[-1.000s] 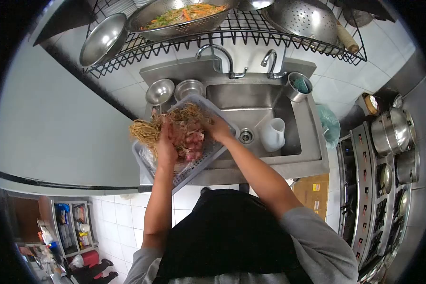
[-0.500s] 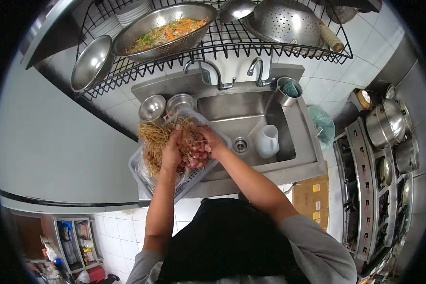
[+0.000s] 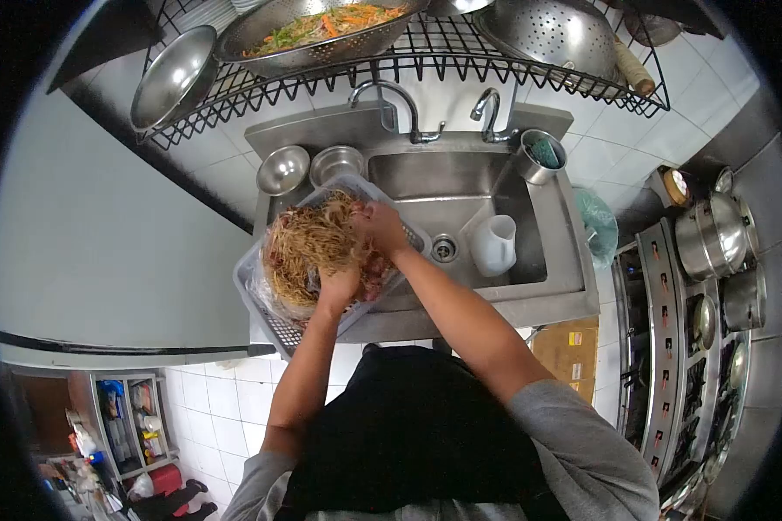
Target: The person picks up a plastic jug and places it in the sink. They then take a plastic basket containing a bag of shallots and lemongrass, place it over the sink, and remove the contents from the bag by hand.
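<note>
A grey plastic basket (image 3: 278, 328) lined with clear plastic rests on the left side of the sink counter. In it lies a heap of shallots with dry, straw-like stems (image 3: 313, 239). My left hand (image 3: 339, 282) is at the near side of the heap, its fingers hidden under the stems. On the right side, my right hand (image 3: 381, 227) is closed on the bunch, with reddish bulbs (image 3: 375, 276) showing below it.
The steel sink (image 3: 434, 182) holds a white jug (image 3: 494, 246). Two steel bowls (image 3: 283, 170) sit behind the basket. A wire rack (image 3: 443, 62) with colanders hangs above. Stove and pots (image 3: 712, 234) stand at right. A person's legs (image 3: 169, 502) show at lower left.
The stems have swung over to cover the middle of the heap, and fewer bulbs show. My left hand has moved right and nearer to me; my right hand has shifted slightly up.
</note>
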### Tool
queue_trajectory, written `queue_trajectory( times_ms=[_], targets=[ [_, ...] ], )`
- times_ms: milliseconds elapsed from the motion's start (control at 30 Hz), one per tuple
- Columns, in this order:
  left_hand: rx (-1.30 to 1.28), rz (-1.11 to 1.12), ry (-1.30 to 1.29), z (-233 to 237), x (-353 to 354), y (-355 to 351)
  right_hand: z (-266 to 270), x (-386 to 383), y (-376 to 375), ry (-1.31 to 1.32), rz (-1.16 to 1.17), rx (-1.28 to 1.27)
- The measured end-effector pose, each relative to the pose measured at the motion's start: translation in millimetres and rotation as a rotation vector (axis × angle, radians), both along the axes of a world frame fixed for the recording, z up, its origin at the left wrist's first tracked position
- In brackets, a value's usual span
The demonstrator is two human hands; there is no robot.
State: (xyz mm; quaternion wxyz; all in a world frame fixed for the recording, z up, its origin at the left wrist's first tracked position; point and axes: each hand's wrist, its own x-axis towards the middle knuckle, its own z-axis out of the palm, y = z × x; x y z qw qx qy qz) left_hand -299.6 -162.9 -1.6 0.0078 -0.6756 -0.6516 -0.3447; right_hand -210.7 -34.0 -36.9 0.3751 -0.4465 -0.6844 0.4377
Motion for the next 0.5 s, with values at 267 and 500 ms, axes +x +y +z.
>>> queue_trajectory(
  times_ms=[267, 500],
  targets=[
    [-0.147, 0.139, -0.658, -6.5, -8.9, -12.4, -7.6, -22.5, -1.9, -0.141, 0.059, 0.027],
    [-0.069, 0.187, -1.265, 68.2, -19.5, -20.3, -20.9, 13.7, 11.6, -0.426, 0.027, 0.035]
  ],
)
